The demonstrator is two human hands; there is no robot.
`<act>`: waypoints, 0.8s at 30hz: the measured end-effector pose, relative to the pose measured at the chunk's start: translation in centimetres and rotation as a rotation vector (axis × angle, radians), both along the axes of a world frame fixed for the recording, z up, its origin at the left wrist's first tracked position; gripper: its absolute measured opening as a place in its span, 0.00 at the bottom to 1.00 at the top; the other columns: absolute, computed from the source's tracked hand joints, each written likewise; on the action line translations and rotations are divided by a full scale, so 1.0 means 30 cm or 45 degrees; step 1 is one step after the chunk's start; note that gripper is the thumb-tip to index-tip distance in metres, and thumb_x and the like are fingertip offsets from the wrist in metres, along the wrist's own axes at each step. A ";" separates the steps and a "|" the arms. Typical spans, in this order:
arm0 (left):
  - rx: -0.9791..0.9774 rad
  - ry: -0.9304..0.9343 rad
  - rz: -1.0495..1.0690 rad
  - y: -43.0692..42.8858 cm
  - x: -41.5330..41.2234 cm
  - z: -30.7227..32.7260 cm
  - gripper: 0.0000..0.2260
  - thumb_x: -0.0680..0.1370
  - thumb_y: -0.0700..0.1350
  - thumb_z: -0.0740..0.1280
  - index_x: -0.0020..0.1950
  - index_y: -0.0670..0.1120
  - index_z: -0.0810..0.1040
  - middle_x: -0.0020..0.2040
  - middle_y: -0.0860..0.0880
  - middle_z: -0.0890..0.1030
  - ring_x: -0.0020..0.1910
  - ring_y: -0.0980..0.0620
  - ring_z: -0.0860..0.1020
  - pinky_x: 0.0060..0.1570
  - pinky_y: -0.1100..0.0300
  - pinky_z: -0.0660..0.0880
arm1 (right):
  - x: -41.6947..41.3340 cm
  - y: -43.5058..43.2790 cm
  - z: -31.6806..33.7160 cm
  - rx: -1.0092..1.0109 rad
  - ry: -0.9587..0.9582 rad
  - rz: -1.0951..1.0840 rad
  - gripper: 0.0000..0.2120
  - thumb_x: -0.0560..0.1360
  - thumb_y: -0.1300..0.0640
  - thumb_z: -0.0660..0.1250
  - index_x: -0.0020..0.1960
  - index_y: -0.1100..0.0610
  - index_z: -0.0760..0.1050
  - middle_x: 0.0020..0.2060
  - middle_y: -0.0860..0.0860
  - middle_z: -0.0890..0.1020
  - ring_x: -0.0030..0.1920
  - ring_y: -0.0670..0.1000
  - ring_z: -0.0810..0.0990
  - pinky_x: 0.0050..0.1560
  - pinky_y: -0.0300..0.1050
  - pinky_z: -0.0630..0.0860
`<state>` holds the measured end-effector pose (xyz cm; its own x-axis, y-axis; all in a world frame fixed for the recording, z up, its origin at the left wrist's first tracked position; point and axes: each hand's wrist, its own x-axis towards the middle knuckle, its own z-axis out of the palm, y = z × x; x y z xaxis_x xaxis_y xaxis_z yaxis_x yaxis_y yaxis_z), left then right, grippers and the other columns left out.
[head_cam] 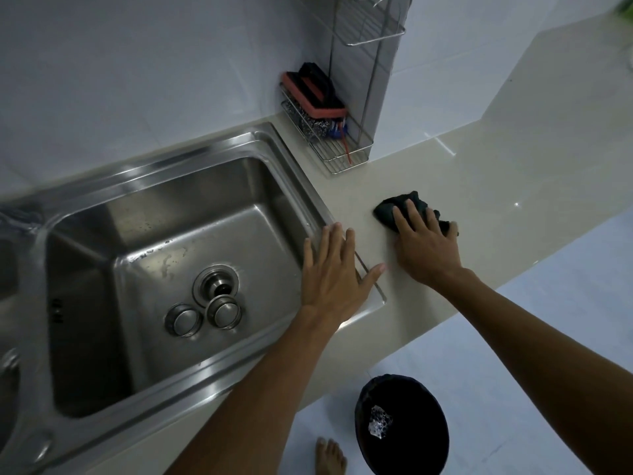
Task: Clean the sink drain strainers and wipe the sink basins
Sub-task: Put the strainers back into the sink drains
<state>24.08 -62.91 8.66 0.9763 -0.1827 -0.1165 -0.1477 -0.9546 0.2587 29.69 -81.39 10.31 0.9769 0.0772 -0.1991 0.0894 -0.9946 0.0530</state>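
A stainless steel sink basin (pixel 102 234) fills the left of the view. Its drain opening (pixel 215 281) is uncovered, and two round metal strainers (pixel 183 319) (pixel 224 311) lie on the basin floor just in front of it. My left hand (pixel 334 275) rests flat, fingers spread, on the sink's right rim. On the beige countertop (pixel 496 173), my right hand (pixel 423 241) presses down on a crumpled dark cloth (pixel 390 209). A second basin is barely visible at the far left edge.
A wire rack (pixel 342 149) stands against the tiled wall behind the sink, holding a red-and-black scrubber (pixel 313 94) and steel wool. On the floor below the counter edge sits a black-lined bin (pixel 402 426) with a bit of waste, and a bare foot (pixel 330 457) beside it.
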 end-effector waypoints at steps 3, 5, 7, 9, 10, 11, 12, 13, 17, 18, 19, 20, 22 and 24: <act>0.002 -0.032 0.036 0.042 -0.040 0.009 0.42 0.80 0.73 0.42 0.85 0.46 0.49 0.85 0.44 0.49 0.84 0.45 0.46 0.81 0.38 0.46 | -0.022 0.043 0.016 -0.024 0.020 -0.053 0.29 0.84 0.49 0.50 0.82 0.50 0.45 0.82 0.55 0.44 0.81 0.66 0.44 0.75 0.74 0.48; 0.003 -0.031 0.057 0.072 -0.076 0.015 0.42 0.79 0.73 0.41 0.85 0.46 0.49 0.85 0.44 0.51 0.84 0.45 0.47 0.81 0.39 0.46 | -0.053 0.088 0.025 -0.019 0.018 -0.093 0.30 0.84 0.49 0.52 0.82 0.52 0.46 0.82 0.57 0.42 0.80 0.67 0.42 0.75 0.74 0.46; 0.003 -0.014 0.087 0.113 -0.112 0.019 0.42 0.79 0.73 0.40 0.85 0.46 0.49 0.85 0.44 0.51 0.84 0.45 0.48 0.80 0.39 0.46 | -0.089 0.145 0.033 -0.011 -0.008 -0.076 0.31 0.83 0.47 0.54 0.82 0.53 0.47 0.81 0.59 0.42 0.80 0.69 0.41 0.76 0.74 0.47; 0.003 -0.014 0.134 0.174 -0.143 0.015 0.42 0.79 0.73 0.39 0.85 0.47 0.50 0.85 0.44 0.52 0.84 0.45 0.50 0.80 0.39 0.46 | -0.119 0.220 0.035 0.003 -0.020 0.028 0.34 0.82 0.45 0.59 0.81 0.54 0.48 0.81 0.62 0.43 0.79 0.70 0.42 0.77 0.72 0.48; 0.002 -0.010 0.162 0.214 -0.157 0.010 0.42 0.79 0.73 0.39 0.85 0.47 0.50 0.85 0.44 0.53 0.84 0.45 0.50 0.80 0.40 0.45 | -0.131 0.264 0.035 0.015 -0.019 0.098 0.36 0.80 0.44 0.62 0.81 0.54 0.49 0.81 0.62 0.43 0.80 0.70 0.43 0.77 0.71 0.48; 0.008 -0.001 0.192 0.261 -0.170 0.002 0.42 0.79 0.74 0.39 0.84 0.47 0.50 0.85 0.45 0.53 0.84 0.44 0.50 0.80 0.40 0.45 | -0.144 0.313 0.033 0.035 -0.017 0.173 0.38 0.79 0.43 0.64 0.80 0.54 0.50 0.81 0.63 0.45 0.80 0.70 0.44 0.78 0.69 0.48; 0.030 0.005 0.224 0.315 -0.185 -0.007 0.43 0.78 0.74 0.39 0.84 0.47 0.51 0.85 0.45 0.54 0.84 0.45 0.51 0.80 0.41 0.46 | -0.155 0.366 0.031 0.068 -0.024 0.250 0.37 0.79 0.44 0.65 0.80 0.54 0.51 0.81 0.63 0.47 0.80 0.69 0.45 0.78 0.67 0.49; 0.064 0.002 0.260 0.375 -0.200 -0.015 0.43 0.78 0.74 0.39 0.84 0.47 0.52 0.84 0.45 0.56 0.84 0.45 0.52 0.80 0.41 0.47 | -0.164 0.422 0.029 0.110 -0.045 0.331 0.34 0.80 0.44 0.64 0.79 0.55 0.54 0.80 0.62 0.50 0.80 0.69 0.49 0.78 0.65 0.51; 0.121 -0.024 0.419 0.625 -0.259 -0.052 0.41 0.78 0.74 0.44 0.82 0.48 0.59 0.82 0.45 0.62 0.81 0.44 0.59 0.79 0.39 0.55 | -0.182 0.665 0.000 0.311 0.040 0.567 0.28 0.80 0.46 0.64 0.76 0.55 0.62 0.72 0.58 0.69 0.71 0.61 0.70 0.70 0.58 0.70; 0.103 -0.011 0.458 0.681 -0.273 -0.065 0.41 0.77 0.74 0.45 0.81 0.49 0.60 0.81 0.46 0.63 0.81 0.44 0.60 0.78 0.38 0.56 | -0.182 0.729 -0.022 0.335 0.102 0.599 0.29 0.79 0.45 0.65 0.76 0.54 0.62 0.70 0.57 0.71 0.68 0.60 0.73 0.66 0.57 0.72; 0.091 0.014 0.490 0.731 -0.283 -0.081 0.41 0.77 0.74 0.46 0.81 0.49 0.60 0.81 0.47 0.63 0.80 0.44 0.60 0.78 0.37 0.57 | -0.181 0.790 -0.051 0.334 0.156 0.633 0.30 0.78 0.44 0.66 0.76 0.54 0.62 0.68 0.56 0.73 0.66 0.59 0.74 0.64 0.57 0.73; 0.093 0.043 0.513 0.775 -0.291 -0.100 0.40 0.77 0.74 0.48 0.81 0.50 0.59 0.81 0.47 0.63 0.80 0.44 0.61 0.77 0.37 0.58 | -0.178 0.846 -0.085 0.323 0.207 0.662 0.31 0.78 0.43 0.67 0.75 0.54 0.62 0.67 0.56 0.74 0.64 0.59 0.75 0.62 0.55 0.74; 0.116 0.095 0.534 0.849 -0.303 -0.147 0.39 0.78 0.74 0.53 0.81 0.51 0.58 0.82 0.47 0.63 0.80 0.44 0.60 0.77 0.37 0.59 | -0.167 0.942 -0.165 0.289 0.296 0.691 0.31 0.77 0.41 0.67 0.74 0.54 0.64 0.66 0.56 0.75 0.62 0.60 0.76 0.60 0.54 0.74; 0.126 0.143 0.520 0.903 -0.305 -0.194 0.40 0.77 0.74 0.54 0.82 0.51 0.57 0.82 0.47 0.62 0.80 0.44 0.60 0.77 0.38 0.59 | -0.151 1.017 -0.247 0.235 0.377 0.707 0.34 0.75 0.39 0.68 0.74 0.53 0.63 0.68 0.57 0.73 0.63 0.61 0.75 0.60 0.55 0.74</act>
<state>14.93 -35.81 2.83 0.9465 0.2331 -0.2233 0.2707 -0.9499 0.1562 25.16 -50.88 2.90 0.6878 0.6129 -0.3890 0.5769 -0.7867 -0.2197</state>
